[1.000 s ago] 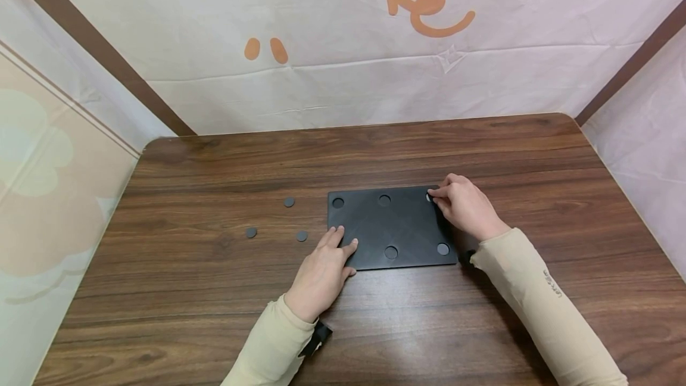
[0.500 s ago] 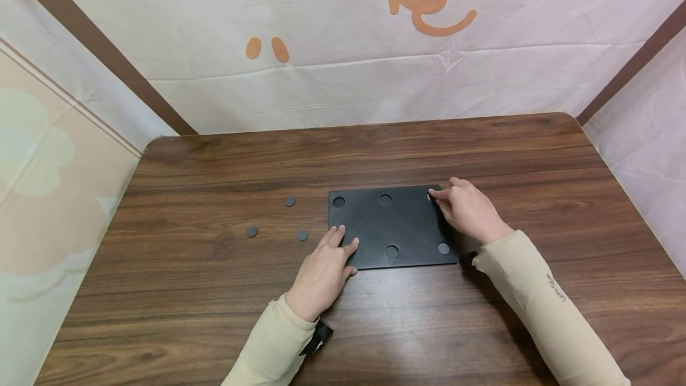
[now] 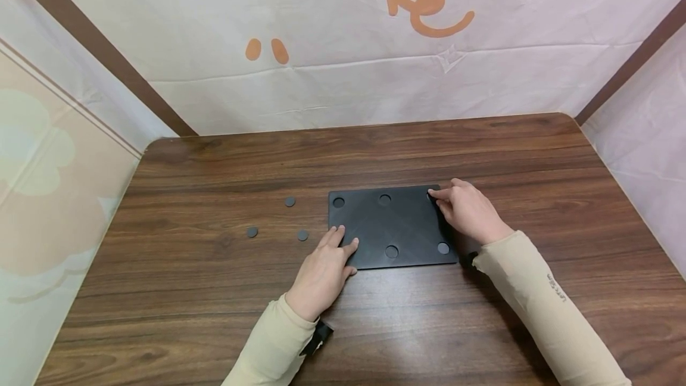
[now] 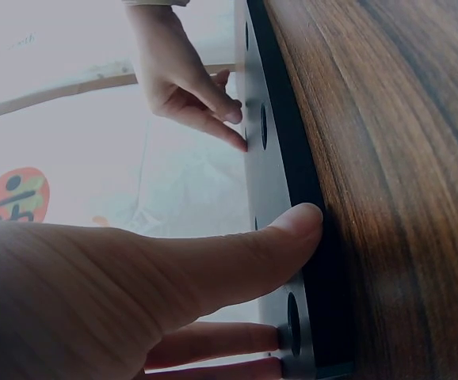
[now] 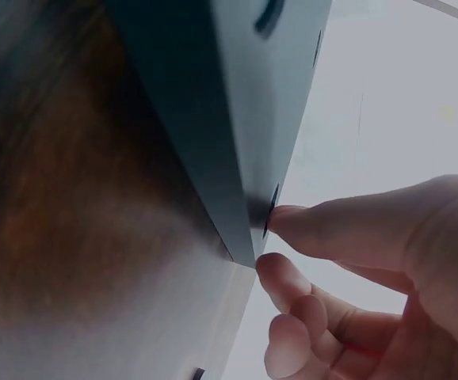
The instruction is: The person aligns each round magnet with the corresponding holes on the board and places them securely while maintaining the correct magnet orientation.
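A flat black board (image 3: 396, 225) with round recesses lies on the table. Spread over its near left corner, my left hand (image 3: 318, 285) rests fingertips on the top, with the thumb (image 4: 292, 226) against the side edge in the left wrist view. At the far right corner, my right hand (image 3: 471, 213) presses a fingertip into the recess there, its other fingers bent; the fingertip mostly covers that recess. A lighter grey disc (image 3: 443, 248) fills the near right recess. Dark, hollow recesses show at the far left (image 3: 339, 202) and far middle (image 3: 385, 199).
Left of the board, three small grey discs lie loose on the wooden table (image 3: 187, 279): a far disc (image 3: 290, 202), a left disc (image 3: 252, 232) and one disc (image 3: 302, 235) near my left fingers. A printed white cloth (image 3: 348, 88) hangs behind the table.
The right hand's fingers have shifted from a pinch at the far right recess to a single fingertip pressing down; the pale disc edge there shows less. The left hand stays put.
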### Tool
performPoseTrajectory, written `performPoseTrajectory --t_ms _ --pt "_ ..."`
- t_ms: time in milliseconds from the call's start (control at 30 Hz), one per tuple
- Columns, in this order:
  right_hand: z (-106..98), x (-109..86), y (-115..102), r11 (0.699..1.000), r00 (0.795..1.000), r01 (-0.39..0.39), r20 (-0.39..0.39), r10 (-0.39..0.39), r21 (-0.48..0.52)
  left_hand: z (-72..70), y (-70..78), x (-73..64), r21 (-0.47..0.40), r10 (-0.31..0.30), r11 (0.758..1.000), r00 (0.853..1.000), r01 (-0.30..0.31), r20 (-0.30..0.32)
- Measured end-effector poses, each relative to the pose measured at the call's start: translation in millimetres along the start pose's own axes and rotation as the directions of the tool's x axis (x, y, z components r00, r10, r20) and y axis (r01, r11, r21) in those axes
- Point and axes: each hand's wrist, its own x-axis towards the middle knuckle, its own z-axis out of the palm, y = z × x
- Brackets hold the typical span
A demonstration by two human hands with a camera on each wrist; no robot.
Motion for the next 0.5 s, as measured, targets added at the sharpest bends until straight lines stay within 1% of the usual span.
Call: performPoseTrajectory --t_ms 233,500 --pt "1.3 2.0 3.4 0.999 1.0 -0.004 -0.025 0.005 0.045 0.5 0.0 0.0 -0.001 -0.001 1.0 1.0 0.001 0.004" --pt "0.9 2.9 5.3 0.999 0.999 0.013 -0.052 -0.01 0.05 0.9 -0.2 -0.3 0.0 0.003 1.0 1.0 -0.003 -0.003"
